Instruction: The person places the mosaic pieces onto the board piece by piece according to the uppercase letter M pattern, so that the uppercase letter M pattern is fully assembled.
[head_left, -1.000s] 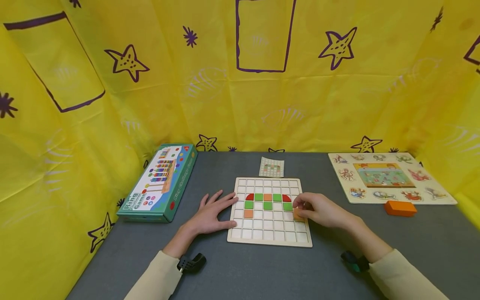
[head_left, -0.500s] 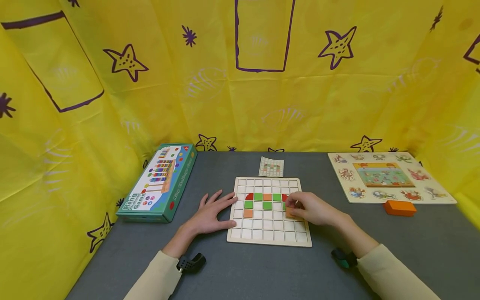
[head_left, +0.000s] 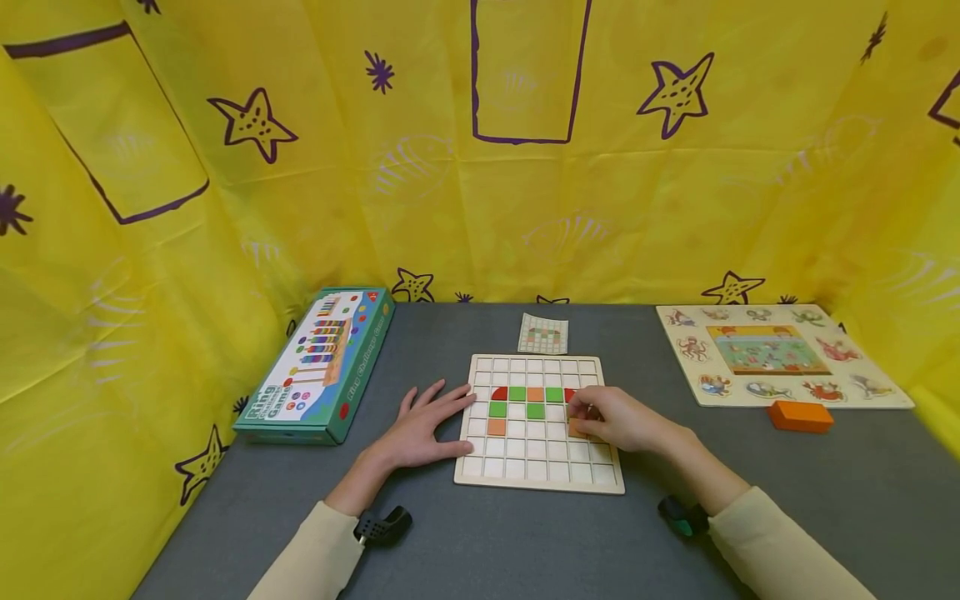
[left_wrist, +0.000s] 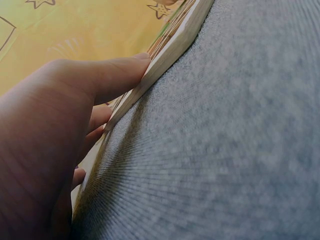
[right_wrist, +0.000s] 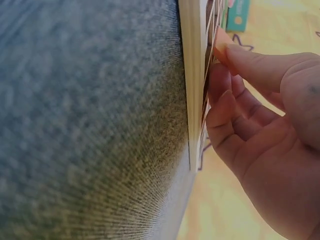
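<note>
A wooden grid board [head_left: 536, 472] lies flat on the dark table, with green, orange and red tiles in some of its squares. My left hand [head_left: 424, 431] rests at the board's left edge, fingers spread, the thumb and fingertips touching the rim; the left wrist view shows the thumb [left_wrist: 120, 75] on that edge. On the right part of the board, my right hand [head_left: 626, 419] pinches an orange square tile [head_left: 577, 427] between thumb and fingers, low over the grid. Part of the tile and the squares behind it are hidden by that hand.
Behind the board lies a small pattern card [head_left: 543, 335]. A green game box [head_left: 318, 367] is at the left. To the right are a sea-animal puzzle board [head_left: 780, 354] and an orange block [head_left: 800, 417]. A yellow patterned cloth [head_left: 480, 208] hangs behind.
My right hand has shifted slightly left over the board with the orange tile, from the right edge column to the neighbouring one, then stayed nearly still. The left hand has not moved.
</note>
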